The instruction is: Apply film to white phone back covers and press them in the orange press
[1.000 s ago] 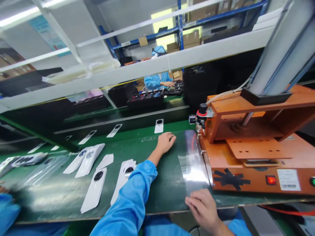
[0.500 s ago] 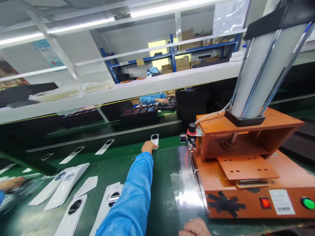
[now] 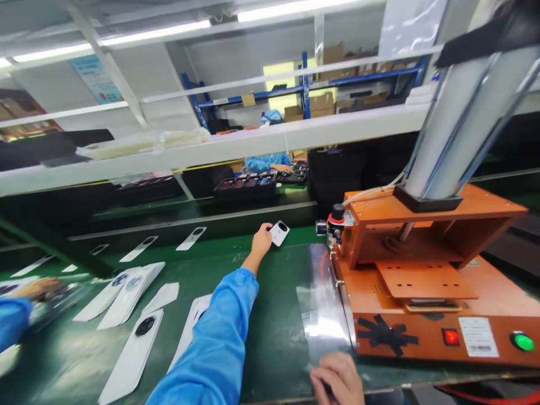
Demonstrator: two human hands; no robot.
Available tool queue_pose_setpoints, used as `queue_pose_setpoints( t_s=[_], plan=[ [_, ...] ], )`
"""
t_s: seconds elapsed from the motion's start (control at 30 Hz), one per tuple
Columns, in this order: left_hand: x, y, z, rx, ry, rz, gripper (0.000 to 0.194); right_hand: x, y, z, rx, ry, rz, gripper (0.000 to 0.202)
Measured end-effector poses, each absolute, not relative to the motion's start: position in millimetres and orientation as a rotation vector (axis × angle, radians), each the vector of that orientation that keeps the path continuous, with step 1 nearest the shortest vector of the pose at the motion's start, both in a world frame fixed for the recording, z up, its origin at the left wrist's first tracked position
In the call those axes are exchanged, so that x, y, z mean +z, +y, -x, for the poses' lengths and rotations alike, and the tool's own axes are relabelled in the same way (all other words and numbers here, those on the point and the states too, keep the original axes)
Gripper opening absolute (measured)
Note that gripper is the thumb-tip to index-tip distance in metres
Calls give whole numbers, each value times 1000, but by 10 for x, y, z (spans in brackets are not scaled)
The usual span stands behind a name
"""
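Note:
My left hand (image 3: 262,239) stretches far across the bench, its fingers closed on a white phone back cover (image 3: 278,234) with a round black camera area. The cover is tilted and raised above the green far strip. My right hand (image 3: 338,378) rests low near the bench's front edge, beside a clear plastic sheet (image 3: 312,315). Its fingers are curled; whether they hold something cannot be made out. Left of my sleeve lie a white cover with a black camera circle (image 3: 134,354) and a fanned stack of similar covers (image 3: 135,295).
An orange press (image 3: 426,332) with a lit red switch and green button stands at the right. Spaced white covers (image 3: 139,248) lie along the far strip. A co-worker's hand (image 3: 42,288) is at the left edge. Across the line, another person works by a black tray (image 3: 247,185).
My left hand has lifted the phone back cover from the far strip and turned it. My right hand has come further into view. The whole view has shifted slightly.

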State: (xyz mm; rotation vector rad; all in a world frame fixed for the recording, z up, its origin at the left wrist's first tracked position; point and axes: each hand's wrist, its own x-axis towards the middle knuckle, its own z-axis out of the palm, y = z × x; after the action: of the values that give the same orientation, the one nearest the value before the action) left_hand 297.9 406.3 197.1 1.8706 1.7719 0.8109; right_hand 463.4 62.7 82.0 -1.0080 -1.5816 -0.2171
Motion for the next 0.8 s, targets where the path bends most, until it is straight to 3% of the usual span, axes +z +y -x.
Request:
queue_pose_setpoints(
  t_s=[0.23,0.4,0.6,0.8],
  plan=[
    [1430,1864,-2352,1053,1728,-1685,41,1312,575,-4600,328,-1334,1187,8],
    [1164,492,-2430,1114,1512,-1497,37,1613,1085,-4447,825,-1397,1334,20],
    [883,115,-2592,888,1409,-1860,65,1372,1529,-4337,785,-1499,1451,20],
    [787,280,-2454,959,1528,-2393,65,1304,1533,-4324,808,-1519,1514,20]
  ],
)
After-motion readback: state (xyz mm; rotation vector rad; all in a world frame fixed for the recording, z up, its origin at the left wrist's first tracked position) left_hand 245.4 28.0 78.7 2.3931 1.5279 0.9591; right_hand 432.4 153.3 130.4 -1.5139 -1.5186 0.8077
